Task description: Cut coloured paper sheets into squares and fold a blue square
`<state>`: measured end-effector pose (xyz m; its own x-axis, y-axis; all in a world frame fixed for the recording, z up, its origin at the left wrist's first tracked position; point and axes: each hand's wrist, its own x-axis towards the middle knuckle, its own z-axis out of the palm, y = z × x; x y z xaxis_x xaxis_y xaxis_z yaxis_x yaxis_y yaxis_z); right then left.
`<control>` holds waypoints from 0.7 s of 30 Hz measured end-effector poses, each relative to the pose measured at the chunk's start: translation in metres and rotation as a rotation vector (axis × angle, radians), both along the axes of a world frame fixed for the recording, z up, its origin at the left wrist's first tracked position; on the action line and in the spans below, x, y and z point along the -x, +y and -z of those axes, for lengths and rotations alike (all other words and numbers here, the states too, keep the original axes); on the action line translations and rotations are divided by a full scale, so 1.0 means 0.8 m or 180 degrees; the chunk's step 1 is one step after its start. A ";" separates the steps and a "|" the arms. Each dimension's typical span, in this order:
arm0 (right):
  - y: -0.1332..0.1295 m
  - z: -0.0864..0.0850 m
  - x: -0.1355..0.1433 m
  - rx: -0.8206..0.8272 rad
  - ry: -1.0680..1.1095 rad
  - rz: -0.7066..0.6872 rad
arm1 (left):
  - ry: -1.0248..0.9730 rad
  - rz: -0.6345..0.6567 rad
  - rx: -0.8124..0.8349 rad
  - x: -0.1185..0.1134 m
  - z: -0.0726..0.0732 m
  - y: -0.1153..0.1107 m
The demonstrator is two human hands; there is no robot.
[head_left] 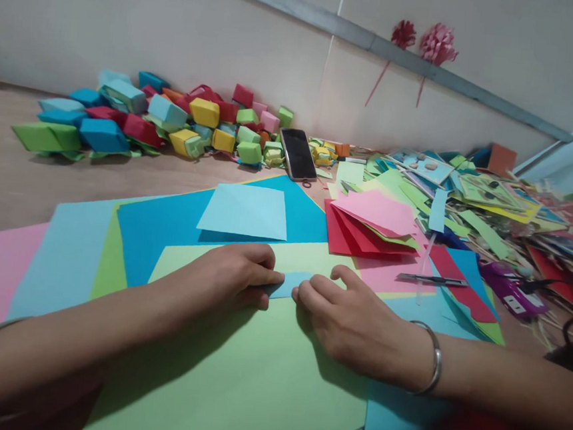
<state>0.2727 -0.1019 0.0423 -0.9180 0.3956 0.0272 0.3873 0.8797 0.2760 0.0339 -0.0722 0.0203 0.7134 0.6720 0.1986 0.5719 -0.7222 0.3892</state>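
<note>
A small folded strip of light blue paper lies on a light green sheet in front of me. At its left end my left hand is closed, with the index finger stretched onto the paper and the thumb below. My right hand is curled at the right end, its fingertips at the strip's lower edge; part of the strip is hidden behind it. Just beyond my hands, a light blue square of paper rests on a darker blue sheet.
Folded paper blocks in many colours are heaped by the wall. A phone leans beside them. To the right lie red and pink papers, a craft knife, a purple glue gun and piled scraps.
</note>
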 end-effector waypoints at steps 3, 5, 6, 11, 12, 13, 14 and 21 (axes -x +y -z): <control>-0.002 0.005 -0.016 -0.0066 0.0231 0.0160 | 0.0043 0.0093 0.0087 0.001 0.002 -0.001; 0.000 0.004 -0.026 -0.0032 0.0329 0.0294 | 0.0039 0.0072 -0.0073 0.001 0.003 -0.001; 0.002 0.001 -0.030 -0.0013 0.0326 0.0333 | 0.0048 0.0096 -0.0152 0.001 0.004 -0.001; 0.013 -0.013 -0.031 -0.0193 0.0327 0.0326 | 0.0321 0.0154 -0.0462 -0.002 -0.003 -0.004; 0.013 -0.013 -0.025 -0.0235 0.0359 0.0342 | 0.0448 0.0123 -0.0555 -0.004 -0.005 -0.007; 0.014 -0.012 -0.016 -0.0251 0.0373 0.0362 | 0.0611 0.0115 -0.0653 -0.006 -0.005 -0.011; 0.013 -0.009 -0.007 -0.0220 0.0340 0.0391 | 0.0775 0.0111 -0.0773 -0.008 -0.005 -0.016; 0.003 0.000 0.028 0.0242 -0.0088 0.0236 | 0.1719 0.0000 -0.1479 -0.013 0.012 -0.072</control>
<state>0.2502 -0.0992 0.0425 -0.8861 0.4625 -0.0305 0.4452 0.8677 0.2210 0.0443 -0.1295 0.0109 0.7930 0.6036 0.0832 0.5979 -0.7447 -0.2966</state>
